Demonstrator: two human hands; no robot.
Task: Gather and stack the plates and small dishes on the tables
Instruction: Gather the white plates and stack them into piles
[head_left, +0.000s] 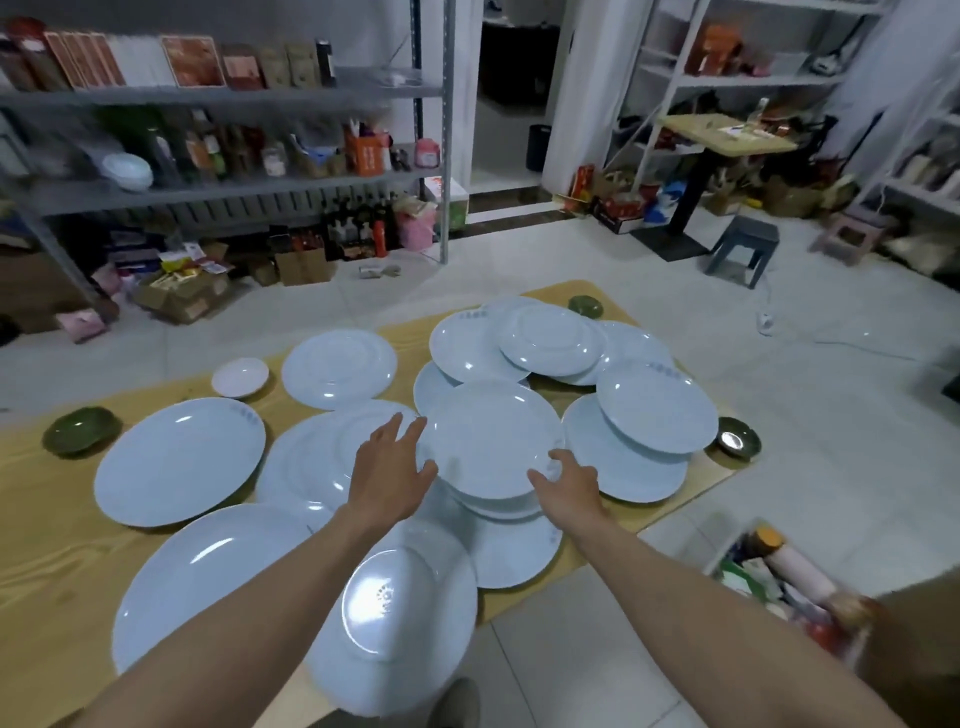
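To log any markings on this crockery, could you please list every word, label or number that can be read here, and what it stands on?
Nothing here can be read as text.
Blue print on the rim of the large left plate: too blurred.
Round stamp on the upturned plate: too blurred.
White characters on the orange box: too blurred.
Labels on the top-shelf boxes: too small.

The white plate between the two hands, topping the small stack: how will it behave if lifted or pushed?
The plate looks stiff, and its glossy highlights suggest a smooth, probably slippery surface. Resting on the stack, it would likely slide sideways under a push rather than tip. Possibly ceramic, so perhaps fragile; material cannot be confirmed.
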